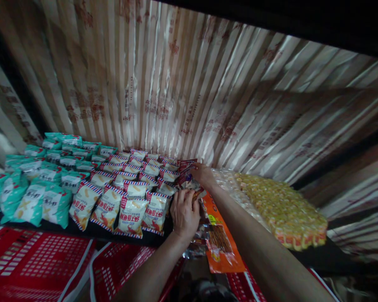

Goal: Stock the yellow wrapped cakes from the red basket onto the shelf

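My right hand (203,174) reaches to the back of the shelf, its fingers closed on a dark red snack packet (187,165). Nearer to me, my left hand (185,213) is curled at the edge of the same narrow row, its fingers bent around a brownish packet (198,193) that shows only in part. Several dark, shiny packets (201,233) lie below and beside the left hand. An orange bag with a clear window onto brown sticks (221,239) lies under my right forearm and hangs over the shelf's front edge.
White shrimp-snack bags (132,214) stand in rows left of my hands, with teal bags (55,205) beyond them. At right are clear-wrapped packs (236,193) and a block of yellow-green packs (280,205). Red baskets (40,260) sit below; striped sheeting (176,84) hangs behind.
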`<state>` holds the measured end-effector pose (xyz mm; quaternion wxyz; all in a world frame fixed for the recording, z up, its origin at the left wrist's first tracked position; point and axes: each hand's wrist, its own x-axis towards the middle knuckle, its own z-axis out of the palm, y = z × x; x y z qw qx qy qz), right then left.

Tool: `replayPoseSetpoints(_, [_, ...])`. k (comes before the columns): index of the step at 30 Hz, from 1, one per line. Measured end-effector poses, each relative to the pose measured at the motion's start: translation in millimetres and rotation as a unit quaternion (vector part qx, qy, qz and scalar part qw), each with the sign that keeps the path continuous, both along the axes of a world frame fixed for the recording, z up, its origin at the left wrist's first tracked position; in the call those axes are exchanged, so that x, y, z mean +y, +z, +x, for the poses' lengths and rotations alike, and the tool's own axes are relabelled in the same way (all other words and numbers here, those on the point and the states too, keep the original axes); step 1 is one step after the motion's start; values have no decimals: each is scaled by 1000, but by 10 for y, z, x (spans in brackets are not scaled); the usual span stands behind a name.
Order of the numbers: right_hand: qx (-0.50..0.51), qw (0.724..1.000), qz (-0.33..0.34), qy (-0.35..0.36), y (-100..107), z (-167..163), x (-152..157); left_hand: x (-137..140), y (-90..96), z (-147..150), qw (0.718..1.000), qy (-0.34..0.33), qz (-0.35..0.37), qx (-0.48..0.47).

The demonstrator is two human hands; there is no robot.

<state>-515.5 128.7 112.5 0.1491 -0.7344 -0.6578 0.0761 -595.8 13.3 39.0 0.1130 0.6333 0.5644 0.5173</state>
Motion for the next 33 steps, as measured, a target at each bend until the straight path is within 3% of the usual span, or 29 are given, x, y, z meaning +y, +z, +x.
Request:
replayPoseSetpoints(10, [67,997,9,-38,-132,132,-226,-122,-116,-12,999,-7,27,25])
replayPoseSetpoints(16, [134,991,14,-25,-118,144,-329,-160,-124,-12,999,-4,20,39])
replayPoseSetpoints(23, [187,982,21,-7,-220,247,-476,-248,-231,-30,995,-44,41,82])
replayPoseSetpoints(33, [216,976,23,15,-289,355,-712,-244,-360,-50,992,-50,74,84])
